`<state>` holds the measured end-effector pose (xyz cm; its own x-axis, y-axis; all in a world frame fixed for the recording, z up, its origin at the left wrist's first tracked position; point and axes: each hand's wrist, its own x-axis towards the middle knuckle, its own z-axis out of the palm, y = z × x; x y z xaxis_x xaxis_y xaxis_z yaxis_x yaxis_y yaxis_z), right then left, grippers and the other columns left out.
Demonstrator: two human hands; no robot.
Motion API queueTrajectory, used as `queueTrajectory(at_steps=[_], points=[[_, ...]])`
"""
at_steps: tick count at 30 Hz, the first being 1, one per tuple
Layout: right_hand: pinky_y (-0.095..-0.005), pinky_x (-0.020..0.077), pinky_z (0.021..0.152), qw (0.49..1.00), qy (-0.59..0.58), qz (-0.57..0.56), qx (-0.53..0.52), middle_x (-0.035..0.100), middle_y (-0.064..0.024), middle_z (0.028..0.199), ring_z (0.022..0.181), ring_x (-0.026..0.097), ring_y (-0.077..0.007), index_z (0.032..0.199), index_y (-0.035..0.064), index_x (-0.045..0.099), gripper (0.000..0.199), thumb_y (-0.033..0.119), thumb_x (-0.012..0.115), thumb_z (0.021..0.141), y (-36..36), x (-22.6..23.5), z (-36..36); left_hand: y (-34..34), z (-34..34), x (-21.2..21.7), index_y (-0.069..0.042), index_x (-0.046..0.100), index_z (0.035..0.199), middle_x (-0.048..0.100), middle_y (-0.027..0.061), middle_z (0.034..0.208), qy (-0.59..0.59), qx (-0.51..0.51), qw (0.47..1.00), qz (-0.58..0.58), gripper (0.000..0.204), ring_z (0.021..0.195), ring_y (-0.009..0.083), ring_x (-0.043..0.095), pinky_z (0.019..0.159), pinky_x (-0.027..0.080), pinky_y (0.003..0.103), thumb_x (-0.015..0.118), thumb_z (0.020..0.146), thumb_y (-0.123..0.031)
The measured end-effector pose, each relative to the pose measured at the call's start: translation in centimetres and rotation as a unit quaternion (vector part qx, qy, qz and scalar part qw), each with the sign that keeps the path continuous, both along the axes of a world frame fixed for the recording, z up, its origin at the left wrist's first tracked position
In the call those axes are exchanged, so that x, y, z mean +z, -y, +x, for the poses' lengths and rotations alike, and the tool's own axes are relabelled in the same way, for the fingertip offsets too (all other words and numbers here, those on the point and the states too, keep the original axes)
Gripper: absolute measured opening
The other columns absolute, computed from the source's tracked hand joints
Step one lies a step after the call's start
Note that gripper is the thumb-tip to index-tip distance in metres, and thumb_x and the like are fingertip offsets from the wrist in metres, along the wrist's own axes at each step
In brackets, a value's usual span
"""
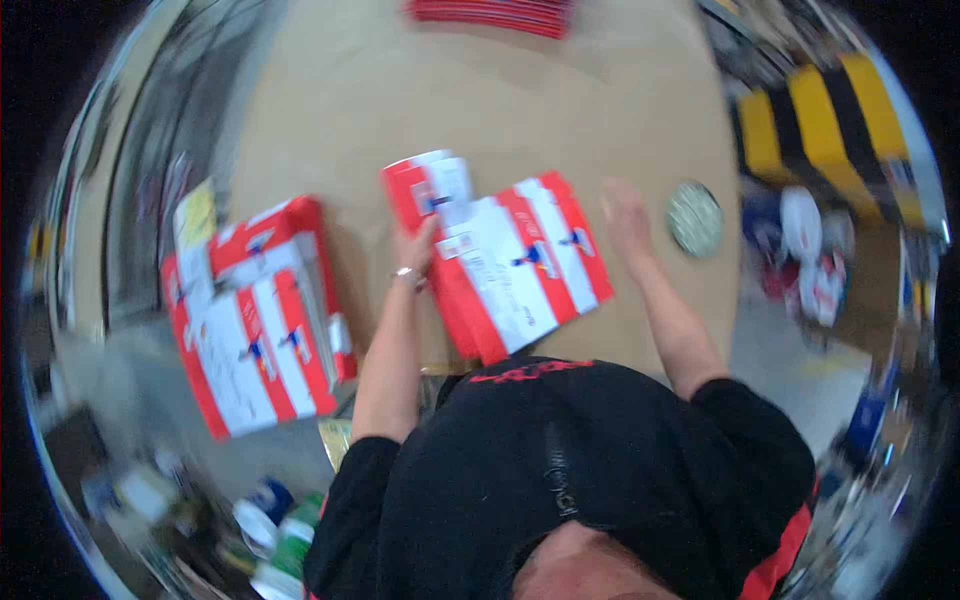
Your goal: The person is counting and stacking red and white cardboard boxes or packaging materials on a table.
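Observation:
A flat red-and-white printed package (515,265) lies on the table in front of my body, turned at a slant. A smaller red-and-white flap or folded piece (410,190) stands out at its upper left; whether the two are joined I cannot tell. My left hand (418,245), with a bracelet at the wrist, grips the package's left side just below that piece, its fingers partly hidden. Off the package's right side, my right hand (627,210) is over the table, its fingers blurred. Close to it on the right lies a round, pale green patterned disc (694,218).
At the table's left edge sits a stack of similar red-and-white packages (255,330), with a yellow paper (200,215) by its top. A red pile (490,15) lies at the table's far end. Yellow-and-black striped panels (825,115) stand at the right, above bagged items (805,250).

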<state>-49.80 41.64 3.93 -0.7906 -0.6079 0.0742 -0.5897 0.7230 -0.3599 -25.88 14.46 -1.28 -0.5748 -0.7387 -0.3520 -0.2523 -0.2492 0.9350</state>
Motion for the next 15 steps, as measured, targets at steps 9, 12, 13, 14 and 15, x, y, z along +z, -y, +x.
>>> queueTrajectory(at_steps=[9, 12, 13, 14, 15], points=[[-0.0419, 0.0418, 0.089, 0.968, 0.024, 0.070, -0.239, 0.055, -0.0183, 0.111, 0.104, 0.050, -0.0342, 0.109, 0.0017, 0.057, 0.036, 0.013, 0.064, 0.075, -20.0, -2.4, -8.1, -2.5, -0.1, 0.4, -0.003, 0.051, 0.121, 0.058, 0.0088, 0.113, -0.021, -0.016, 0.998, 0.055, 0.045, 0.099, 0.0184, 0.057, 0.085, 0.046, 0.034, 0.066, 0.084, -0.023], [-0.0428, 0.0452, 0.082, 0.983, -0.051, 0.016, -0.178, 0.058, -0.0199, 0.098, 0.094, 0.055, -0.0358, 0.096, -0.0004, 0.061, 0.021, 0.011, 0.057, 0.079, -18.4, -4.1, -5.7, -0.9, 2.2, -1.1, -0.002, 0.050, 0.120, 0.060, 0.0075, 0.108, -0.045, 0.006, 0.998, 0.042, 0.041, 0.094, 0.0170, 0.059, 0.082, 0.048, 0.033, 0.064, 0.084, -0.017], [-0.0428, 0.0452, 0.082, 0.981, -0.058, 0.007, -0.183, 0.058, -0.0199, 0.098, 0.094, 0.055, -0.0358, 0.096, -0.0004, 0.061, 0.021, 0.011, 0.057, 0.079, -18.9, -4.3, -5.7, -1.6, 1.5, -0.7, -0.003, 0.050, 0.120, 0.060, 0.0073, 0.109, -0.044, 0.006, 0.997, 0.069, 0.040, 0.095, 0.0169, 0.059, 0.082, 0.049, 0.033, 0.063, 0.085, -0.014], [-0.0434, 0.0462, 0.078, 0.983, -0.075, -0.005, -0.169, 0.058, -0.0191, 0.095, 0.090, 0.056, -0.0360, 0.093, -0.0006, 0.061, 0.018, 0.011, 0.058, 0.078, -19.2, -5.0, -6.0, -1.4, 1.4, -0.7, -0.004, 0.050, 0.120, 0.060, 0.0074, 0.110, -0.050, 0.001, 0.996, 0.068, 0.039, 0.095, 0.0168, 0.059, 0.082, 0.049, 0.033, 0.063, 0.085, -0.013], [-0.0440, 0.0472, 0.074, 0.984, -0.095, -0.023, -0.150, 0.057, -0.0183, 0.092, 0.086, 0.057, -0.0362, 0.089, -0.0007, 0.060, 0.016, 0.010, 0.059, 0.078, -19.0, -5.2, -6.4, -1.1, 1.9, -0.6, -0.004, 0.050, 0.119, 0.060, 0.0074, 0.110, -0.059, 0.002, 0.996, 0.061, 0.038, 0.095, 0.0167, 0.059, 0.081, 0.049, 0.033, 0.063, 0.085, -0.013]])
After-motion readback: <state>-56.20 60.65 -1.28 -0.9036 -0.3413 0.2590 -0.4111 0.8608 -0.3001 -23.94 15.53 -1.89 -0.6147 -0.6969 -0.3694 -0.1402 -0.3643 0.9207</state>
